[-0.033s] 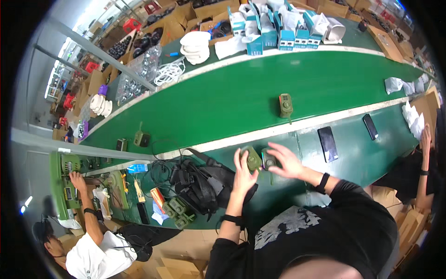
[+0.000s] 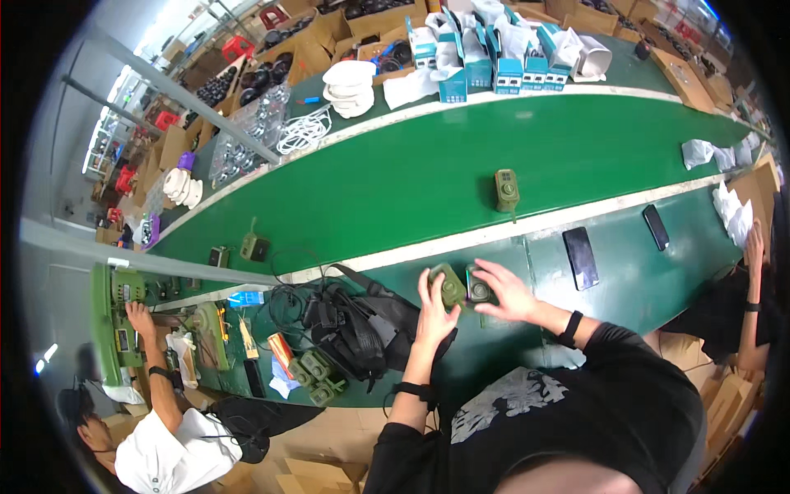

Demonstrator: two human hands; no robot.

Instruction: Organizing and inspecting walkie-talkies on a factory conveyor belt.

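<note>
Head view: near the bench's (image 2: 617, 247) far edge, your half-curled left hand (image 2: 434, 319) holds 1 olive unit (image 2: 449, 288), right hand (image 2: 512, 296) 1 dark-faced unit (image 2: 478, 289); neither released.

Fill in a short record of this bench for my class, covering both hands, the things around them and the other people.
Left hand: holding a green device
Right hand: fingers at a dark-faced device; firmness of grip unclear
Left of the hands: black bag; beyond it, a cluster of green devices
Right of the hands: two dark phones
Beyond the hands: another green unit, alone on the green surface
Far side: blue boxes
Other people: one at each side, partly in view
</note>
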